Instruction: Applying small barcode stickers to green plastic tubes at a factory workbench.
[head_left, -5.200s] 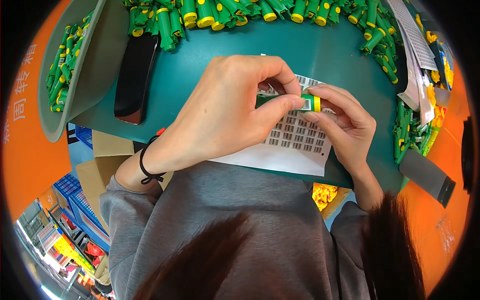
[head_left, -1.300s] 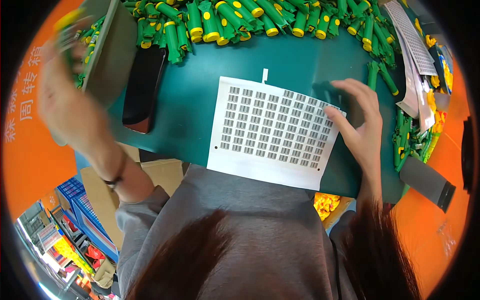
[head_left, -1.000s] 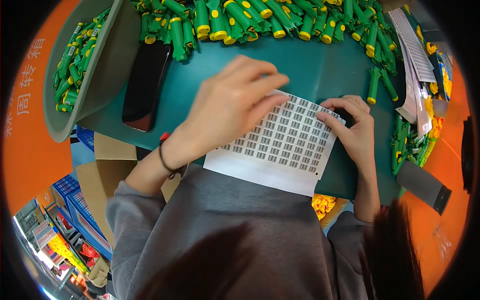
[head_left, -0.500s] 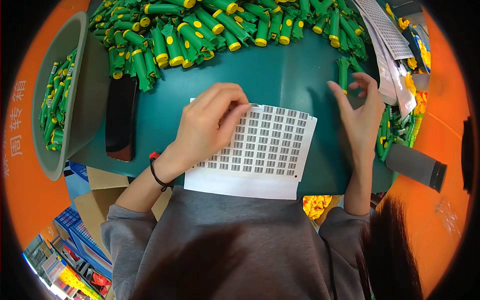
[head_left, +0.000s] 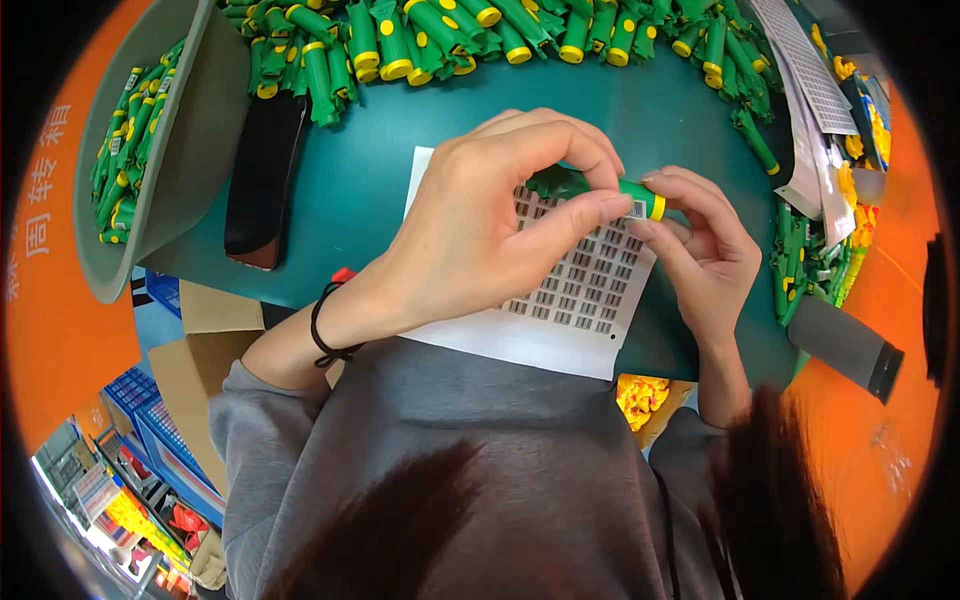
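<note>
A small green tube with a yellow end [head_left: 640,203] is held over a white sheet of small barcode stickers [head_left: 570,290] on the dark green table [head_left: 350,200]. My left hand [head_left: 480,220] wraps over the tube from above, thumb pressing a small sticker near its yellow end. My right hand [head_left: 700,250] grips the same tube from the right, fingers curled under it. Most of the tube is hidden by my left fingers.
A heap of the same green tubes [head_left: 440,30] lies along the table's far edge, more at the right [head_left: 800,260]. A grey tray [head_left: 160,150] at the left holds further tubes. A black phone [head_left: 262,180] lies beside it. More sticker sheets [head_left: 810,90] sit far right.
My left hand went out to the tray at the left, came back to the sticker sheet, and both hands now hold a green tube with a sticker pressed onto it.
</note>
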